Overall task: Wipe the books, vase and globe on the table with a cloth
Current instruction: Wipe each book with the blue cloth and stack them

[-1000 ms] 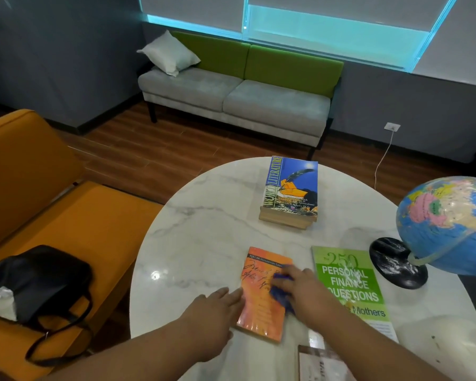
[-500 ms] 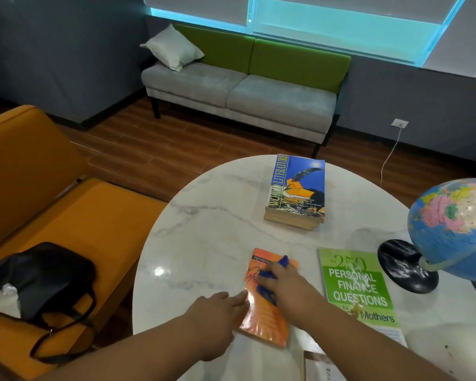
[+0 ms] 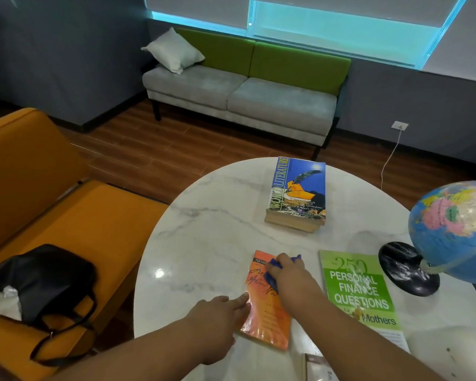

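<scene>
Bag: far left, a black bag (image 3: 47, 276) sits on the orange seat (image 3: 99, 229). Something white and crumpled (image 3: 3, 301) lies right against it; in the bag or out, I cannot tell.
Worktop: round white marble worktop (image 3: 204, 243), with its curved left rim close to the orange seat. The left half is bare stone, so there is room there.
Left hand: the left hand (image 3: 217, 323) lies flat on the marble, fingers straight, tips touching the left edge of the orange book (image 3: 270, 323).
Orange book: flat near the near rim, with handwriting-style script across the cover. The small top line starts "FOLGE" and the rest is covered.
Right hand: the right hand (image 3: 291, 279) has its fingers curled over the blue cloth (image 3: 296, 257), pressing it onto the upper part of the orange book.
Stack: towards the far rim, well apart from both hands, the blue book (image 3: 300, 188) reads "WORLD LITERATURE" along its side. It lies on a second book with yellowed pages (image 3: 291, 225).
Green book: the green book (image 3: 360, 292) lies flat just right of the orange one, a strip of marble between them. It reads "250 PERSONAL FINANCE QUESTIONS for … Mothers".
Globe: the globe (image 3: 456, 232) stands at the right rim on a black round base (image 3: 404, 268), just beside the green book's far corner. The picture's edge cuts it off.
Corner: a pale rounded shape (image 3: 451, 353) sits bottom right, too blurred to name.
</scene>
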The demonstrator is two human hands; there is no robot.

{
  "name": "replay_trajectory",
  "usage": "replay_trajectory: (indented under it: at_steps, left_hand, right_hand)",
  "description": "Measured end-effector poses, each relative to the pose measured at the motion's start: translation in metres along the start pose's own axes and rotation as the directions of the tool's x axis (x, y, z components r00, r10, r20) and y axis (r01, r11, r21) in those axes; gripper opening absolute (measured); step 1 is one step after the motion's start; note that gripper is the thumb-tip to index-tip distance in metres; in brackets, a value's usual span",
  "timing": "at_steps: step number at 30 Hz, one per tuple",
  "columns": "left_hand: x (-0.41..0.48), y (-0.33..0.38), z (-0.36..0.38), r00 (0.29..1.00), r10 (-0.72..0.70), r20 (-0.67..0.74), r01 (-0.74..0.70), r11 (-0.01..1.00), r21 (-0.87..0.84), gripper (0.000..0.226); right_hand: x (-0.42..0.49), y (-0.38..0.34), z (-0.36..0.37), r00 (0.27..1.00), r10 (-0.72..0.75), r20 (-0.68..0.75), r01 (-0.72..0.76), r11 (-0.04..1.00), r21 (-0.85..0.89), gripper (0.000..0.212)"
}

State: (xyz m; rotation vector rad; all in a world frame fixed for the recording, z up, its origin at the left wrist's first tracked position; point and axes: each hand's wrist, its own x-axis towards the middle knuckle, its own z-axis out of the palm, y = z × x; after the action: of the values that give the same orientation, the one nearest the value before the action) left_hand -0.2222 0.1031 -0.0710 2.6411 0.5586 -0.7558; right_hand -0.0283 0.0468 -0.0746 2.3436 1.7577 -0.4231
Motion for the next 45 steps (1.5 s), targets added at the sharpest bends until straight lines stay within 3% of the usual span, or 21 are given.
replay_trajectory:
  at_steps: [4,6,9,11,13,14,15,17,19,20,24,25,28,29,33,34,36,38,39,43,45]
  left_hand:
    - [0.000,-0.001,0.002,1.000,-0.004,0.002,0.004,1.000,-0.016,0.068]
    - [-0.001,-0.001,0.002,1.000,-0.002,0.001,0.002,1.000,-0.024,0.070]
    - [-0.002,0.000,0.003,1.000,-0.003,-0.005,0.003,1.000,-0.023,0.071]
    - [-0.001,0.000,0.004,1.000,-0.004,-0.004,0.004,1.000,-0.031,0.071]
    - [0.000,-0.001,0.004,1.000,-0.006,0.005,0.006,0.999,-0.038,0.071]
    - [0.000,-0.001,0.004,1.000,-0.007,0.009,0.007,0.999,-0.038,0.072]
    - [0.001,-0.001,0.004,1.000,-0.008,0.010,0.008,0.999,-0.037,0.072]
    - [0.000,-0.001,0.004,1.000,-0.005,0.004,0.005,0.999,-0.035,0.072]
    - [-0.001,-0.001,0.004,1.000,0.000,-0.002,0.000,0.999,-0.033,0.072]
    - [-0.001,-0.001,0.005,1.000,0.001,-0.003,-0.002,0.999,-0.032,0.072]
    - [-0.001,-0.002,0.006,1.000,-0.003,-0.008,0.003,0.999,-0.050,0.073]
    - [-0.002,-0.001,0.005,1.000,-0.001,-0.008,0.001,0.999,-0.050,0.073]
    - [-0.004,0.000,0.002,1.000,0.013,-0.016,-0.014,0.999,-0.051,0.072]
    - [-0.005,0.000,0.001,1.000,0.022,-0.019,-0.023,0.998,-0.055,0.072]
    - [-0.008,-0.008,-0.001,0.999,0.043,-0.019,-0.045,0.995,-0.090,0.066]
    - [-0.009,-0.011,0.000,0.999,0.046,-0.020,-0.048,0.995,-0.089,0.065]
    - [-0.012,-0.015,0.003,0.999,0.049,-0.019,-0.051,0.996,-0.077,0.065]
    - [-0.013,-0.016,0.006,0.998,0.053,-0.027,-0.054,0.997,-0.061,0.065]
    - [-0.013,-0.016,0.008,0.998,0.052,-0.031,-0.053,0.997,-0.053,0.066]
    - [-0.008,-0.014,0.017,0.999,0.029,-0.025,-0.030,0.999,-0.042,0.068]
    - [-0.008,-0.014,0.019,0.999,0.030,-0.027,-0.031,0.999,-0.037,0.069]
  right_hand:
    - [-0.014,-0.001,0.013,0.974,-0.225,0.013,0.222,0.967,0.125,0.043]
    - [-0.012,0.012,0.012,0.993,-0.107,-0.045,0.114,0.977,0.181,0.047]
    - [-0.010,0.009,0.009,0.997,0.053,-0.062,-0.047,0.995,0.086,0.046]
    - [-0.015,0.000,0.016,0.997,-0.081,-0.022,0.082,0.994,0.070,0.050]
    - [-0.022,0.000,0.024,0.959,-0.284,-0.013,0.283,0.951,0.126,0.043]
    - [-0.023,0.005,0.025,0.949,-0.316,-0.019,0.315,0.934,0.169,0.040]
    - [-0.021,0.011,0.025,0.961,-0.277,-0.018,0.275,0.937,0.216,0.042]
    - [-0.013,0.023,0.024,0.995,-0.061,-0.080,0.080,0.962,0.260,0.049]
    - [-0.011,0.024,0.020,0.995,0.051,-0.088,-0.035,0.985,0.170,0.044]
    - [-0.012,0.017,0.019,0.997,0.022,-0.077,-0.011,0.990,0.139,0.044]
    - [-0.029,0.003,0.015,0.944,-0.330,-0.016,0.328,0.933,0.145,0.041]
    - [-0.026,0.007,0.014,0.948,-0.317,-0.018,0.316,0.936,0.154,0.040]
    - [-0.010,0.017,0.010,0.998,-0.015,-0.056,0.023,0.989,0.145,0.043]
    - [-0.009,0.014,0.008,0.998,0.024,-0.060,-0.017,0.994,0.110,0.044]
    - [-0.017,-0.006,0.018,0.949,-0.316,-0.009,0.315,0.941,0.123,0.041]
    - [-0.016,-0.002,0.018,0.941,-0.338,-0.023,0.338,0.929,0.154,0.040]
    - [-0.004,0.011,0.015,0.976,-0.196,-0.096,0.210,0.961,0.179,0.040]
    - [0.002,0.014,0.011,0.997,-0.002,-0.071,0.010,0.994,0.109,0.051]
    - [0.003,0.007,0.010,0.999,0.010,-0.043,-0.007,0.998,0.059,0.058]
    - [-0.002,-0.010,0.018,0.943,-0.331,0.039,0.330,0.943,0.041,0.054]
    - [0.007,-0.001,0.013,0.939,-0.344,0.001,0.343,0.937,0.060,0.049]
